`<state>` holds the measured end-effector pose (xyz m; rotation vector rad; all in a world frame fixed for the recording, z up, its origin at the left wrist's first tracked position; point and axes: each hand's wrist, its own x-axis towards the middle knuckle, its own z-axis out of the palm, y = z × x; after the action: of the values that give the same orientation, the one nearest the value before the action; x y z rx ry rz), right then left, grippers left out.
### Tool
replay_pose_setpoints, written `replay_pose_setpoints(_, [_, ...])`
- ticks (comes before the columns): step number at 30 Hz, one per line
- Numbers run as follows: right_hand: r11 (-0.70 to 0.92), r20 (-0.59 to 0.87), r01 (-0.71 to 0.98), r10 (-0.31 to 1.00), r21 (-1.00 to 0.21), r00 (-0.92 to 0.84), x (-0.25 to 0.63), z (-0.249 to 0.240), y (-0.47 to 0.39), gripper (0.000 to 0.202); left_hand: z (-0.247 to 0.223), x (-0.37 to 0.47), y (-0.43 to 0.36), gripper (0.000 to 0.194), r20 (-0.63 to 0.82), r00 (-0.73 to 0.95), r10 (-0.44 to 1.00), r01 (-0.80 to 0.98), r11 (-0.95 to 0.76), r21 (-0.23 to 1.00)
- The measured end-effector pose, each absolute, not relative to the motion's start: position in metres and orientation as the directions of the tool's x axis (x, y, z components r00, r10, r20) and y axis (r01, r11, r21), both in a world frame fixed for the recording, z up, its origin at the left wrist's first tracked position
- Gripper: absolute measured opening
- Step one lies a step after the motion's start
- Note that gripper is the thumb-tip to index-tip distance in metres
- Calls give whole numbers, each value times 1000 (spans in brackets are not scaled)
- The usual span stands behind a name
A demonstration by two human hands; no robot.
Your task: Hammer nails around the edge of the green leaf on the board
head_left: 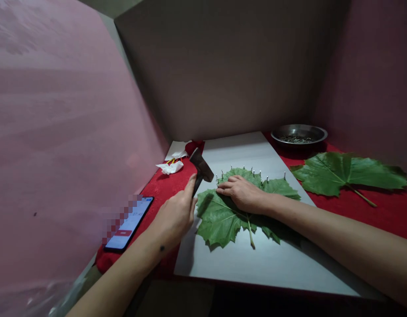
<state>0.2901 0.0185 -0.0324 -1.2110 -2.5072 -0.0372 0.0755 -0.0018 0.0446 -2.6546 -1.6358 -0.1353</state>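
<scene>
On a white board (236, 264), the right hand (240, 193), its grip unclear, rests on a green leaf (219, 218) near nails (254, 174), while the left hand (177, 215) grips a hammer (202, 166).

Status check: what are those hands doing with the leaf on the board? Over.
Left hand gripping hammer. Right hand on leaf, fingertips beside nails. Leaf on white board, nails upright along far edge. Fingertips possibly in hammer's way.

Phone screen (134, 223): some digits, blurry & part. pixelated, can't be read for sure; other txt too sm. to read.
</scene>
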Motion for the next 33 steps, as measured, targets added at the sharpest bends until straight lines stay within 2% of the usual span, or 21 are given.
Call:
replay_pose_setpoints(2, [636, 327, 759, 753, -139, -571, 290, -32, 19, 43, 44, 68, -1, 57, 135, 405, 904, 905, -417, 85])
replay_pose_setpoints(6, [639, 358, 749, 750, -177, -556, 291, -32, 18, 41, 30, 54, 7, 55, 135, 346, 929, 931, -357, 72])
replay_pose_setpoints(12, [617, 396, 746, 769, -253, -502, 292, -34, 17, 37, 6, 41, 28, 57, 172, 228, 958, 974, -222, -53])
replay_pose_setpoints(19, [645, 412, 726, 745, -240, -525, 291, -33, 17, 36, -7, 39, 57, 50, 141, 168, 976, 976, -145, -164])
replay_pose_setpoints(23, [654, 400, 727, 736, -209, -547, 293, -30, 17, 36, -7, 40, 65, 43, 94, 177, 980, 972, -158, -175])
replay_pose_setpoints(29, [645, 375, 727, 750, -235, -544, 296, -25, 16, 37, -6, 39, 70, 38, 46, 260, 964, 952, -248, -182])
replay_pose_setpoints(33, [606, 369, 750, 782, -266, -502, 296, -20, 12, 36, 12, 43, 64, 38, 75, 309, 948, 942, -293, -164])
